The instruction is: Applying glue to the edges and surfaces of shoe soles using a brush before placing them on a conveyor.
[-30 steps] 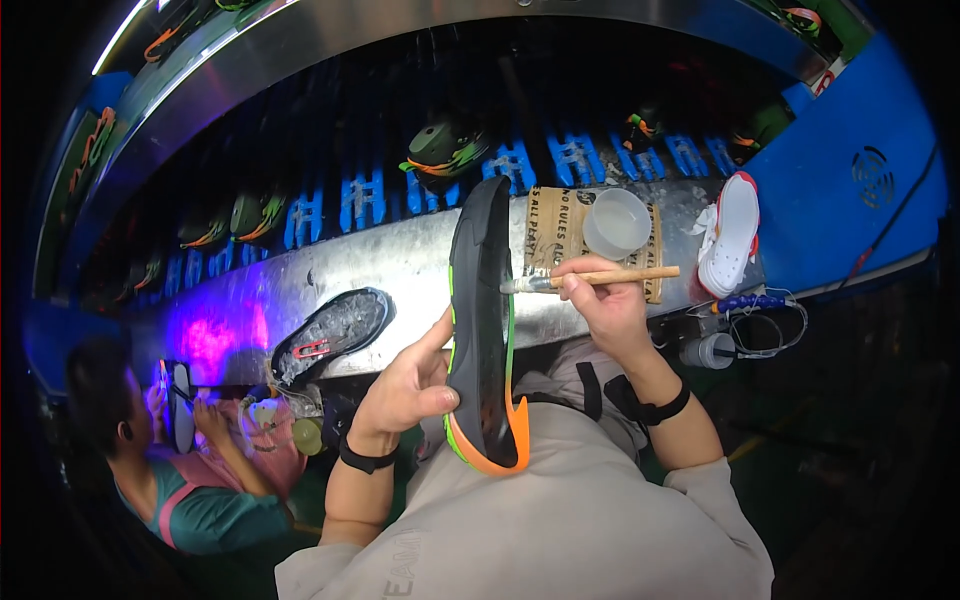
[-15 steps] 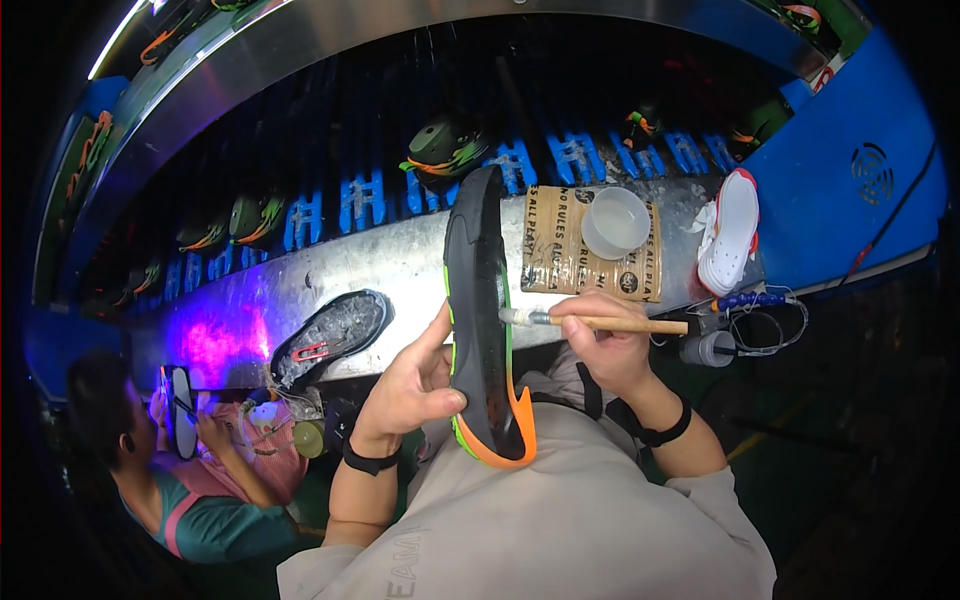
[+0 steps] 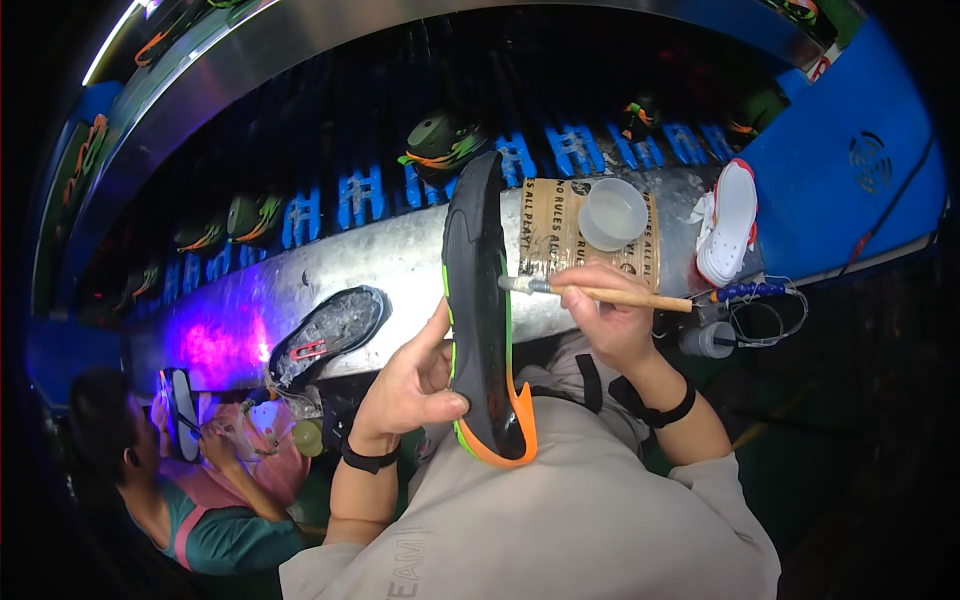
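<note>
In front of my body I hold a long black shoe sole [image 3: 472,290] with green edges and an orange heel end, its length pointing away from me. My left hand [image 3: 412,390] grips its left side, thumb on the near part and fingers behind. Pinched in my right hand [image 3: 612,318] is a brush [image 3: 625,296] with a wooden handle. The brush's pale bristles touch the inner right side of the sole, around its middle. Past my right hand, a translucent cup [image 3: 612,215] stands on a taped cardboard piece [image 3: 550,235].
A dark sole-shaped tray [image 3: 330,335] lies on the metal bench [image 3: 420,255]. A white-and-red sole [image 3: 728,222] sits at the right, above a small jar [image 3: 708,340] and cables. Beyond runs a rack of blue holders [image 3: 360,198] with shoe uppers [image 3: 438,145]. A co-worker [image 3: 200,480] sits at left.
The brush tip has moved a little farther away along the sole's inner right side, and my right hand with it. My left hand keeps its grip.
</note>
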The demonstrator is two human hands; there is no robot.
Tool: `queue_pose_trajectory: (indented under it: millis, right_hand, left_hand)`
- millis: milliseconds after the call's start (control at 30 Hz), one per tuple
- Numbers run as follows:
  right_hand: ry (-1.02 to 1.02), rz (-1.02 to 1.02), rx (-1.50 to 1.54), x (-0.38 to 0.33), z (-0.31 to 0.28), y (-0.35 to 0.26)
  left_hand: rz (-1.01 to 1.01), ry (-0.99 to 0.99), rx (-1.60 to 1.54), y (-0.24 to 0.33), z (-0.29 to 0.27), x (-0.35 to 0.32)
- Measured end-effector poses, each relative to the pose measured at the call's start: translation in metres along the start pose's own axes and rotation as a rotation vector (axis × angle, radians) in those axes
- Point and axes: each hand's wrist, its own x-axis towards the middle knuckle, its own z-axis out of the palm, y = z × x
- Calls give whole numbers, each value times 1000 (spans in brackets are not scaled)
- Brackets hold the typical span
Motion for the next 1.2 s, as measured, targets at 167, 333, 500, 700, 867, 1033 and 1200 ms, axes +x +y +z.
queue_pose_trajectory:
  millis: [167,333,500,700,867,1033,1200]
  right_hand:
    - [-62,-48,65,-12,3,-11]
    - [-153,-58,95,-17,1,-21]
    - [-184,-43,151,-20,-6,-38]
    - [-262,25,161,-29,-6,-33]
    - [-234,77,113,-23,-6,-29]
    - [-217,44,172,-27,-4,-27]
    - [-251,80,217,-29,7,-23]
  left_hand:
    - [20,48,13,2,-4,2]
    - [34,60,17,3,-6,3]
    - [9,136,19,4,-10,1]
    - [73,128,51,8,-14,2]
    - [37,119,53,11,-14,5]
    - [47,132,37,7,-13,4]
    - [16,105,21,7,-13,0]
